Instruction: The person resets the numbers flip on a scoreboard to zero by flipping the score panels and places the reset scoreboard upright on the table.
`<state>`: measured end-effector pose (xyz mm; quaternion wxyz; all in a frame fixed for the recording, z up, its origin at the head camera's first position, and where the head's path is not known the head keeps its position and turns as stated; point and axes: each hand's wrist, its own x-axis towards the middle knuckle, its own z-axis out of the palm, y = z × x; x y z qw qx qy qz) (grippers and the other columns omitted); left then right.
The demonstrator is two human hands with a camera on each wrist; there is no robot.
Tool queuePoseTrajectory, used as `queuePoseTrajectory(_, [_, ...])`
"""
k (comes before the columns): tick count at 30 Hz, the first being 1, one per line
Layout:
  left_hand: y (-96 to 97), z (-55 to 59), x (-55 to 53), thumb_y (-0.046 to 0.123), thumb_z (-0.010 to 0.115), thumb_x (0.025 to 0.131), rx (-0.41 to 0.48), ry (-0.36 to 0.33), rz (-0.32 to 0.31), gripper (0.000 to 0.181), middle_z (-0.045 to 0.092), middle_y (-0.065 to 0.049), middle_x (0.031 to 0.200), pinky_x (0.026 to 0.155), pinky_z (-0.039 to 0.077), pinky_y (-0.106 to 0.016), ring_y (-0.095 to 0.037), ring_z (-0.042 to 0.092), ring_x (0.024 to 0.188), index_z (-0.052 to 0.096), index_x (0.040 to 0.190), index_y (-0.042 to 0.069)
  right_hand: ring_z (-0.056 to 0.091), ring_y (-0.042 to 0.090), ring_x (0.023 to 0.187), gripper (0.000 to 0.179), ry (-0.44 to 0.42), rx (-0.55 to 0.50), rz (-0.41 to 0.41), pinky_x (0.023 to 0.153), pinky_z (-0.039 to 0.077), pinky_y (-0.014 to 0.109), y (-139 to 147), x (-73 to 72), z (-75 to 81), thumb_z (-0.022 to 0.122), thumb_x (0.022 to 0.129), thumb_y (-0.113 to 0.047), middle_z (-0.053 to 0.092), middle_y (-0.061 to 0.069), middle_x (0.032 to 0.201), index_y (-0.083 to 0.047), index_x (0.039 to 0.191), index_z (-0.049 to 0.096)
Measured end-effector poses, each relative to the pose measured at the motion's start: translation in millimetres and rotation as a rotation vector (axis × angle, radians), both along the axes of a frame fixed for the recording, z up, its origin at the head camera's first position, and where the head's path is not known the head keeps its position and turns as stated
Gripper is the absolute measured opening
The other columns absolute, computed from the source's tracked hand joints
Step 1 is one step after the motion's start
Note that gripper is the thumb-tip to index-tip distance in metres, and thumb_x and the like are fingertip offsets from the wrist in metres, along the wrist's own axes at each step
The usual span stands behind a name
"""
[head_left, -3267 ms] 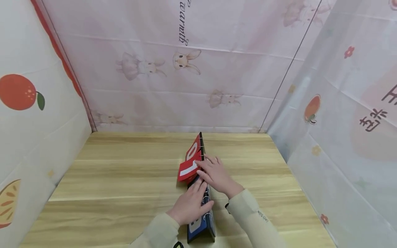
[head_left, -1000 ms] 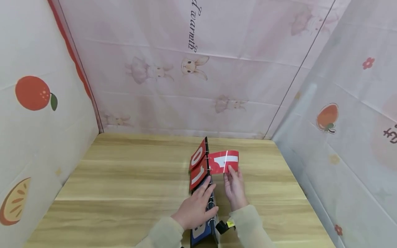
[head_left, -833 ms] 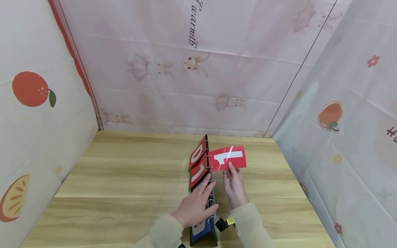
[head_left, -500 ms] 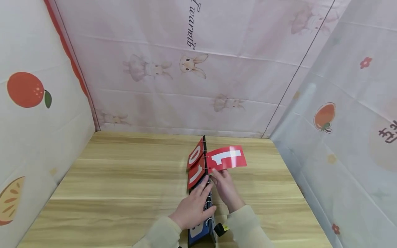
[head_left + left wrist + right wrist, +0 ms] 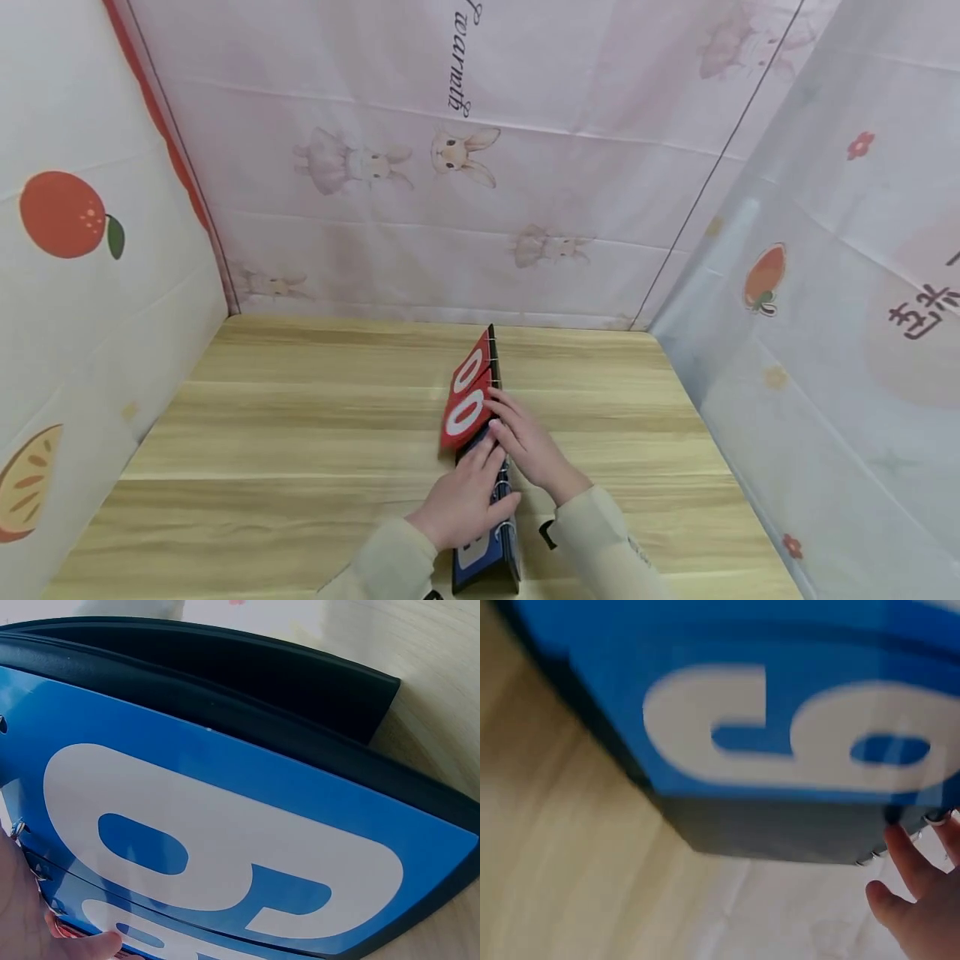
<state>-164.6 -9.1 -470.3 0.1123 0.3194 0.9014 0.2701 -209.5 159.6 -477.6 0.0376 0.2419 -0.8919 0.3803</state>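
A tent-shaped flip scoreboard (image 5: 492,342) with a black frame and ring-bound number cards stands on the table. Both red cards, the far one (image 5: 468,371) and the nearer one (image 5: 465,413), show a white 0. My left hand (image 5: 461,500) rests across the ridge over the blue half, fingers extended and thumb on the right side. Along the ridge beside the nearer red card is my right hand (image 5: 534,450), its fingertips at that card's ringed edge. In the left wrist view a blue card (image 5: 300,795) with a white digit fills the front.
The wood-grain table (image 5: 300,433) extends around the scoreboard. A pink rabbit-print curtain (image 5: 360,250) hangs behind it, with white fruit-print sheets (image 5: 67,350) at the sides.
The red card with a 1 that my right hand held out right of the ridge has flipped over leftward. The nearer red card now reads 0 instead of 1. My left hand stays put.
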Motion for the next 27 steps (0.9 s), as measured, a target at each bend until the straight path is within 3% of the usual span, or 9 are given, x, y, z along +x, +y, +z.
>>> queuePoseTrajectory(5, [0.0, -2.9, 3.2, 0.058, 0.035, 0.093, 0.004, -0.011, 0.004, 0.077, 0.008, -0.01, 0.155, 0.102, 0.033, -0.047, -0.026, 0.017, 0.139, 0.02, 0.149, 0.008, 0.035, 0.022, 0.132, 0.048, 0.064, 0.221, 0.002, 0.104, 0.03, 0.045, 3, -3.2, 6.5, 0.039, 0.099, -0.037, 0.036, 0.002, 0.147, -0.007, 0.135, 0.049])
queuePoseTrajectory(10, [1.5, -3.6, 3.5, 0.054, 0.038, 0.095, 0.0, 0.048, -0.005, 0.074, 0.008, -0.012, 0.155, 0.106, 0.025, -0.047, -0.03, 0.013, 0.139, 0.023, 0.148, 0.005, 0.035, 0.022, 0.132, 0.051, 0.034, 0.27, -0.01, 0.104, 0.031, 0.045, 4, -4.1, 8.5, 0.038, 0.099, -0.043, 0.034, 0.0, 0.148, -0.009, 0.136, 0.048])
queuePoseTrajectory(12, [2.8, -1.8, 5.0, 0.054, 0.037, 0.095, -0.002, 0.074, 0.004, 0.073, 0.008, -0.014, 0.155, 0.104, 0.028, -0.048, -0.032, 0.015, 0.139, 0.024, 0.147, 0.005, 0.033, 0.022, 0.133, 0.051, 0.027, 0.25, -0.008, 0.104, 0.03, 0.046, 5, -3.7, 7.2, 0.037, 0.099, -0.042, 0.032, -0.001, 0.149, -0.009, 0.138, 0.046])
queuePoseTrajectory(15, [2.9, 1.9, 10.7, 0.06, 0.032, 0.094, 0.008, 0.054, 0.029, 0.078, 0.003, -0.016, 0.155, 0.097, 0.039, -0.046, -0.031, 0.02, 0.137, 0.021, 0.149, 0.007, 0.027, 0.021, 0.136, 0.051, 0.001, 0.187, 0.0, 0.105, 0.027, 0.049, 7, -1.7, 5.0, 0.036, 0.1, -0.04, 0.025, -0.003, 0.152, -0.011, 0.143, 0.039])
queuePoseTrajectory(19, [-2.7, 9.1, 27.6, 0.068, 0.023, 0.089, 0.018, 0.009, 0.033, 0.083, 0.001, -0.019, 0.154, 0.081, 0.05, -0.042, -0.032, 0.036, 0.13, 0.019, 0.15, 0.012, 0.02, 0.024, 0.138, 0.054, -0.116, 0.038, -0.009, 0.106, 0.021, 0.052, 10, 4.0, -3.2, 0.033, 0.101, -0.038, 0.013, 0.0, 0.155, -0.016, 0.149, 0.023])
queuePoseTrajectory(21, [-6.2, 13.0, 37.5, 0.069, 0.022, 0.089, 0.008, 0.042, 0.007, 0.082, 0.008, -0.021, 0.153, 0.078, 0.051, -0.041, -0.033, 0.042, 0.125, 0.023, 0.149, 0.014, 0.022, 0.026, 0.137, 0.055, -0.208, -0.045, -0.038, 0.107, 0.019, 0.053, 14, 9.2, -9.4, 0.031, 0.101, -0.04, 0.013, 0.003, 0.155, -0.017, 0.15, 0.018])
queuePoseTrajectory(24, [-9.3, 18.1, 49.2, 0.069, 0.023, 0.088, -0.035, 0.13, -0.034, 0.079, 0.021, -0.021, 0.15, 0.08, 0.051, -0.041, -0.031, 0.048, 0.12, 0.031, 0.147, 0.017, 0.028, 0.03, 0.135, 0.056, -0.333, -0.134, -0.073, 0.106, 0.02, 0.054, 21, 17.9, -17.6, 0.033, 0.101, -0.041, 0.023, 0.008, 0.152, -0.016, 0.149, 0.022])
queuePoseTrajectory(27, [-10.2, 20.7, 56.1, 0.07, 0.026, 0.087, -0.089, 0.199, -0.053, 0.078, 0.031, -0.019, 0.146, 0.079, 0.051, -0.04, -0.028, 0.056, 0.112, 0.037, 0.145, 0.017, 0.035, 0.031, 0.131, 0.054, -0.426, -0.183, -0.027, 0.104, 0.027, 0.052, 29, 21.9, -23.3, 0.04, 0.1, -0.038, 0.032, 0.011, 0.147, -0.014, 0.147, 0.029])
